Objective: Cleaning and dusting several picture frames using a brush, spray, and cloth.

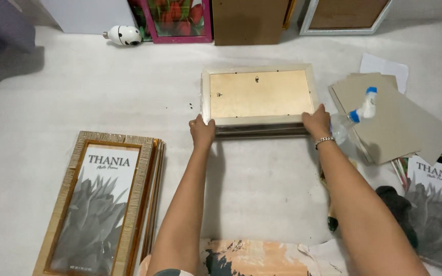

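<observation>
A pale wooden picture frame (260, 94) lies face down on the white floor (103, 92), its tan backing board up; it seems to rest on another frame beneath. My left hand (202, 131) grips its near left corner. My right hand (316, 122), with a bead bracelet at the wrist, grips the near right corner. Both arms reach straight out from the bottom of the view.
A stack of gold-edged frames (101, 204) with a grey plant print lies at the left. Grey cardboard sheets (400, 122) and a clear spray bottle (356, 116) sit at the right, above printed inserts (436, 204). More frames (180, 20) lean at the back beside a small white camera (124, 35).
</observation>
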